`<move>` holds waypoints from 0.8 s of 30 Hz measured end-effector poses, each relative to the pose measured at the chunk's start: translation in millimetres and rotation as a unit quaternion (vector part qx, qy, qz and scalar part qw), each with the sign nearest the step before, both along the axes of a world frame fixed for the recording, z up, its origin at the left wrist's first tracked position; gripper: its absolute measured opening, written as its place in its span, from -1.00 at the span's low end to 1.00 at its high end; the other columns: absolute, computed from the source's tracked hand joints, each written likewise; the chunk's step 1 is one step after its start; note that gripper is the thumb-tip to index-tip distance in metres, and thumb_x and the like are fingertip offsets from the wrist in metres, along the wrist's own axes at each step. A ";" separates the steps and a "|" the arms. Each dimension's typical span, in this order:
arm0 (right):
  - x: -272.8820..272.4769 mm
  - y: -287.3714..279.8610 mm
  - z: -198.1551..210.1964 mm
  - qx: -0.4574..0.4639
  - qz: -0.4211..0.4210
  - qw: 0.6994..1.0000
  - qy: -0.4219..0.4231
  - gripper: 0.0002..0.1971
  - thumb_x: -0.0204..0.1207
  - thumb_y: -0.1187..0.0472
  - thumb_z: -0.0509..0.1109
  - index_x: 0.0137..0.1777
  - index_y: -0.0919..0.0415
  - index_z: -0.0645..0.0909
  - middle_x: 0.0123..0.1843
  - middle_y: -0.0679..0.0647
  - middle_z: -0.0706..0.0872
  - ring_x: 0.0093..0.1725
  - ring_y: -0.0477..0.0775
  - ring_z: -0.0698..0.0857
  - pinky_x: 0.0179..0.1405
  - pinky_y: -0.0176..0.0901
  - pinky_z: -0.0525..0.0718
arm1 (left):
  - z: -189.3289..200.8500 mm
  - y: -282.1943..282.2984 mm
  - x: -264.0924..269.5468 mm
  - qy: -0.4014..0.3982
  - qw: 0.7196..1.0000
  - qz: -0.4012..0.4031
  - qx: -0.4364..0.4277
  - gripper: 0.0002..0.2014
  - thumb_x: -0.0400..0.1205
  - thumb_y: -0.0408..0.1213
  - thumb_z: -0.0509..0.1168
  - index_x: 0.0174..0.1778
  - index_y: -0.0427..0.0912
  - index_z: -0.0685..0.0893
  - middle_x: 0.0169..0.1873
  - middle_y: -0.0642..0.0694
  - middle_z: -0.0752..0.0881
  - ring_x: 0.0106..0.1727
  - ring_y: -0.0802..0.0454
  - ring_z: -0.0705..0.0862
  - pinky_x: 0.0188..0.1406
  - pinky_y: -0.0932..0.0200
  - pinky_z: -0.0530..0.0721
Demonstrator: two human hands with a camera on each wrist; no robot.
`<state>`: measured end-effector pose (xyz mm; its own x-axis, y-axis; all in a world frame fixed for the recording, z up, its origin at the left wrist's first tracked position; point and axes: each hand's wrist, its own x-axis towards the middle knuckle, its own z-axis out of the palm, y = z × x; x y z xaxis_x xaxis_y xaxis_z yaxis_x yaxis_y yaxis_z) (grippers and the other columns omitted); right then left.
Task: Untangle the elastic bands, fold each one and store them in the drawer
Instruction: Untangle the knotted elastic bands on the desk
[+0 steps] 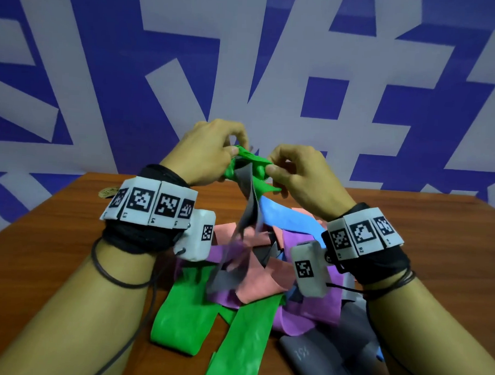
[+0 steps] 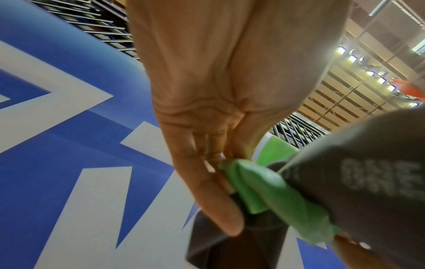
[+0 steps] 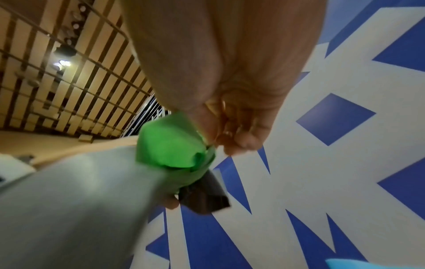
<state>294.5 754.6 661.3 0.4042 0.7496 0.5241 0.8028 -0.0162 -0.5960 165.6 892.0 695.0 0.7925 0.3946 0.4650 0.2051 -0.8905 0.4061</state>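
Observation:
Both hands are raised above a tangled pile of elastic bands on the wooden table point(image 1: 54, 235). My left hand point(image 1: 214, 152) pinches a bunched knot of the green band point(image 1: 249, 159) from the left. From the right, my right hand point(image 1: 292, 172) pinches the same knot. A grey band point(image 1: 247, 193) passes through the knot and hangs down into the pile. The wrist views show the green band point(image 2: 264, 187) point(image 3: 170, 147) crumpled at the fingertips with the grey band point(image 2: 358, 182) point(image 3: 69, 209) beside it. Two green tails point(image 1: 187, 312) lie flat toward me.
Pink point(image 1: 253, 281), purple point(image 1: 312, 309) and blue point(image 1: 282, 214) bands lie tangled under my wrists. A folded part of a grey band point(image 1: 318, 357) sits at the near right. A small gold object point(image 1: 108, 192) lies at the table's far left. A blue and white wall point(image 1: 246, 59) stands behind.

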 end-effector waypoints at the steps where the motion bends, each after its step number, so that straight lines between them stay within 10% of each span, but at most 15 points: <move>1: 0.2 2.6 -2.6 0.016 -0.024 0.999 -0.019 -0.87 0.58 0.38 0.37 -0.19 0.22 0.59 -0.42 0.09 0.65 -0.46 -0.01 0.62 -0.37 -0.11 0.60 | 0.2 0.7 0.7 -0.005 1.000 0.006 0.003 -0.87 0.74 -0.32 0.24 -0.03 -0.09 0.69 -0.27 -0.07 0.71 -0.29 -0.07 0.73 -0.20 0.05 0.69; 6: -2.0 10.9 -7.8 0.107 -0.055 0.989 -0.089 -0.72 0.46 0.49 0.35 0.07 0.14 0.63 -0.25 0.07 0.62 -0.31 0.05 0.60 -0.26 0.00 0.63 | -5.1 -1.7 8.0 0.008 1.000 0.014 0.024 -0.74 0.72 -0.35 0.17 -0.22 -0.45 0.56 -0.26 -0.43 0.70 -0.18 -0.39 0.68 -0.13 -0.22 0.66; 12: -1.9 11.4 -8.5 0.112 -0.062 0.989 -0.078 -0.88 0.56 0.13 0.46 -0.10 0.13 0.59 -0.18 0.07 0.61 -0.28 0.11 0.68 -0.19 0.09 0.70 | -2.0 -6.2 6.5 -0.001 1.000 0.005 0.004 -0.70 0.78 -0.21 0.20 -0.12 -0.34 0.71 -0.25 -0.21 0.77 -0.24 -0.02 0.75 -0.24 0.04 0.70; 18: 11.1 1.8 2.8 0.184 0.032 0.962 0.200 -0.88 0.71 0.39 0.23 0.02 0.49 0.49 -0.07 0.42 0.69 -0.31 0.15 0.81 -0.30 -0.10 0.77 | 0.0 13.9 -0.2 -0.045 0.998 0.051 0.010 -0.74 0.66 -0.52 0.13 0.19 -0.19 0.57 0.00 -0.27 0.69 -0.04 -0.23 0.63 -0.12 -0.04 0.52; 24: 5.7 -8.1 10.1 0.126 0.000 0.973 0.194 -0.79 0.66 0.45 0.24 0.22 0.25 0.42 -0.10 0.29 0.69 -0.30 0.16 0.76 -0.26 0.01 0.74 | 6.8 5.0 -4.5 0.008 1.000 0.012 -0.014 -0.63 0.58 -0.64 0.04 0.17 -0.22 0.56 0.04 -0.16 0.63 0.01 -0.14 0.59 -0.11 0.03 0.54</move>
